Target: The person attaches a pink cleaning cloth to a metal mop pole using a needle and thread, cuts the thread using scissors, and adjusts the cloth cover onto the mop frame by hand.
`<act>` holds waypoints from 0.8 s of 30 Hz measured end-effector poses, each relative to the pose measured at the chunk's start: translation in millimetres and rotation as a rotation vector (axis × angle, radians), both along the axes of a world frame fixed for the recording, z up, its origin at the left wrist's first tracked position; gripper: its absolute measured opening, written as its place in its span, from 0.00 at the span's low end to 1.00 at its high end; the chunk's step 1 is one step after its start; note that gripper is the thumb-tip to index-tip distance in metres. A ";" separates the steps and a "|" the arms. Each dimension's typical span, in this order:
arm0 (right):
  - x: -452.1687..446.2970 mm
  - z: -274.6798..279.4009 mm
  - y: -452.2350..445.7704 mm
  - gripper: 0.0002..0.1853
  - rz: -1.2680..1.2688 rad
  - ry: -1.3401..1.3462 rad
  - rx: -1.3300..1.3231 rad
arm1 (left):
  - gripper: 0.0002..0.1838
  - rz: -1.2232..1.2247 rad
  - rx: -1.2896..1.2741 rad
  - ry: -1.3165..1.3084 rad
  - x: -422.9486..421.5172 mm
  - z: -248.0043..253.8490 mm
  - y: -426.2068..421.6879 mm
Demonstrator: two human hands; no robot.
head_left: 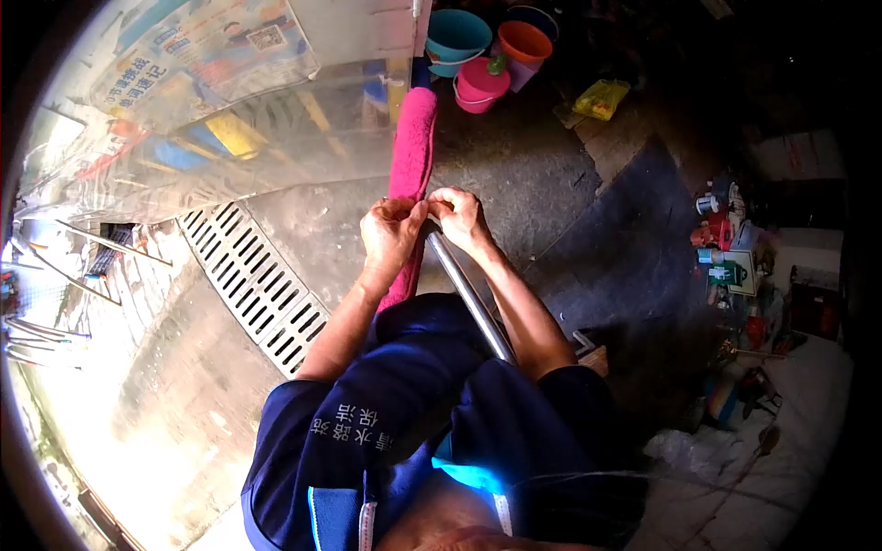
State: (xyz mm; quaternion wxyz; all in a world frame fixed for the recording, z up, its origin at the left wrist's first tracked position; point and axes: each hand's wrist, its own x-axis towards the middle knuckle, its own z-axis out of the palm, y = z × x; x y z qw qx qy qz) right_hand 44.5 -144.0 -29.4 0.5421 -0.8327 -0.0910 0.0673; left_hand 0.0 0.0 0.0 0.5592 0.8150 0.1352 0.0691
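Observation:
A long, fleecy pink mop pad [413,147] stretches away in front of my body, its near end close to my dark blue shirt. Over its right edge, about midway along, my left hand [391,237] is closed, thumb and fingers pinching the fabric. My right hand [462,220] meets it there, also in a pinch at the pad's edge; anything small between the fingertips is hidden. Beneath my right wrist a silver metal pole [469,296] slants from near the pad toward my torso.
A teal bucket [457,41], an orange bucket [525,42] and a pink bucket [481,85] stand ahead. A drain grate [246,266] lies left on the concrete floor. A clear plastic curtain [349,119] hangs at upper left. Clutter, including a green box [730,274], lines the right.

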 end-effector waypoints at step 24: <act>-10.7 14.6 -1.4 0.02 0.058 -0.253 -0.183 | 0.07 0.019 0.065 -0.142 -15.1 0.0 -8.2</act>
